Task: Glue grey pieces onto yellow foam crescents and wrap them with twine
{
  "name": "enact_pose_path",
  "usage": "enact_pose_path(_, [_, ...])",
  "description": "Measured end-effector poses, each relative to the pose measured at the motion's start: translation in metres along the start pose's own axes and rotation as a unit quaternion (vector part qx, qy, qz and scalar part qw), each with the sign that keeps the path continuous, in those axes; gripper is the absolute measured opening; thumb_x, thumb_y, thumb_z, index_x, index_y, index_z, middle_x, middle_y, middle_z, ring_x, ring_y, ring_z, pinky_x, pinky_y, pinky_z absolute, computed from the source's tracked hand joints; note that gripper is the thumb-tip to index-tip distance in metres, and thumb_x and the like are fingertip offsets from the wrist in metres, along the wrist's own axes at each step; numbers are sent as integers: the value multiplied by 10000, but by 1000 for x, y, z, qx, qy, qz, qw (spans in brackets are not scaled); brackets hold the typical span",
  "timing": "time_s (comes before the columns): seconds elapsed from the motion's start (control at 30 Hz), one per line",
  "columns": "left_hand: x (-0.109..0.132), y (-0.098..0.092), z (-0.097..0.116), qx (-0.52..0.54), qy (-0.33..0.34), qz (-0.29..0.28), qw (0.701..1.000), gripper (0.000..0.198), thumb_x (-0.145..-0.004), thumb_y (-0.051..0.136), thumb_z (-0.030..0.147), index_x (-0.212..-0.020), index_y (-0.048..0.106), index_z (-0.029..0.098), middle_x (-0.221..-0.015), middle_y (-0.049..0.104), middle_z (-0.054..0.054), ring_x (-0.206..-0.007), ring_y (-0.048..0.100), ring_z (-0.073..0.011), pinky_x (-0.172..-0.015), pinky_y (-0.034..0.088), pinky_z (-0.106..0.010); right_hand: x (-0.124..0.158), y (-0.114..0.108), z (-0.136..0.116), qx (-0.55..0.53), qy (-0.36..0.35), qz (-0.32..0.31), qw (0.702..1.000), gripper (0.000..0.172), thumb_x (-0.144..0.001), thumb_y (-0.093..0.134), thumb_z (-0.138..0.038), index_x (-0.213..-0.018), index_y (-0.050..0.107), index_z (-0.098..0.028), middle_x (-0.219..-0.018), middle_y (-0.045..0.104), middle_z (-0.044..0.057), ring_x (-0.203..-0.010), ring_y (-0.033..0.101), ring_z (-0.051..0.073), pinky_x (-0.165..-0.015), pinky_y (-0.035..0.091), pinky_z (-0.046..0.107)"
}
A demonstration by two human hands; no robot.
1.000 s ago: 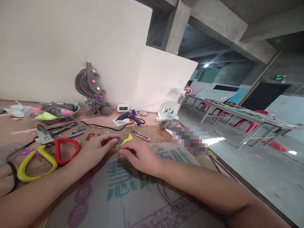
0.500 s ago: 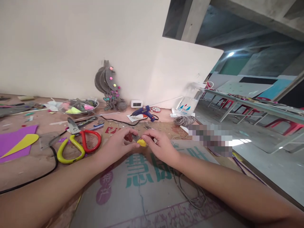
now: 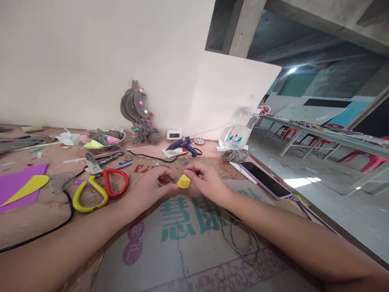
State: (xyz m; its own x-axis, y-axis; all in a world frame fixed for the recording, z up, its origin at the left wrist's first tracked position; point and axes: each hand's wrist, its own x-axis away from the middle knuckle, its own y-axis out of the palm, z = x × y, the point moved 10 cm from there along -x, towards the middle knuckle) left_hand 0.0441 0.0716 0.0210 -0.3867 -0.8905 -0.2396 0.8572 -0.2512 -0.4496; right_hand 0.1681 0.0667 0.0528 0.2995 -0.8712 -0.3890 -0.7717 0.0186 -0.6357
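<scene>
Both my hands meet over a printed cardboard sheet (image 3: 194,243) on the table. My left hand (image 3: 152,188) pinches the grey end of a small piece, and my right hand (image 3: 206,182) pinches the yellow foam piece (image 3: 184,181) joined to it. The piece is held between the fingertips just above the cardboard. Both sets of fingers are closed on it.
Red-and-yellow scissors (image 3: 100,186) lie left of my hands. A blue glue gun (image 3: 184,144), a white clock (image 3: 174,134), a twine coil (image 3: 234,155) and a plastic jar (image 3: 241,129) stand behind. A phone (image 3: 263,179) lies at right near the table edge. Purple and yellow foam (image 3: 21,186) lies far left.
The view swung left, then steadied. My hands came together on the yellow piece and lifted it slightly; the yellow piece now shows more between the fingers.
</scene>
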Motion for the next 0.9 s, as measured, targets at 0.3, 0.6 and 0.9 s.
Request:
enact_pose_path(0.3, [-1,-1,1,-32,5,5,999,221,-697,624,372,-833,576,205,-811,597,4,-700,546,-147,-610,425,-246,-13,10,39,-54,74,-130,987,282,-779,564,-330,-981,607,-138,-580,437,-58,-507,382,73,-488,306,200])
enact_pose_path(0.6, [-2,4,-1,-12,2,-24,1000,270,-687,641,354,-911,589,214,-789,568,7,-756,562,-164,-671,452,-269,-6,21,37,21,47,-173,984,224,-816,526,-290,-955,642,-158,-715,601,8,-617,510,108,-566,377,219])
enact_pose_path(0.9, [-7,-10,-10,19,4,32,999,384,-787,523,390,-1125,528,209,-800,572,-8,-744,527,-153,-655,409,-256,-3,25,31,-22,62,-149,987,170,-796,545,-296,-824,616,-144,-679,576,-2,-604,498,102,-562,380,217])
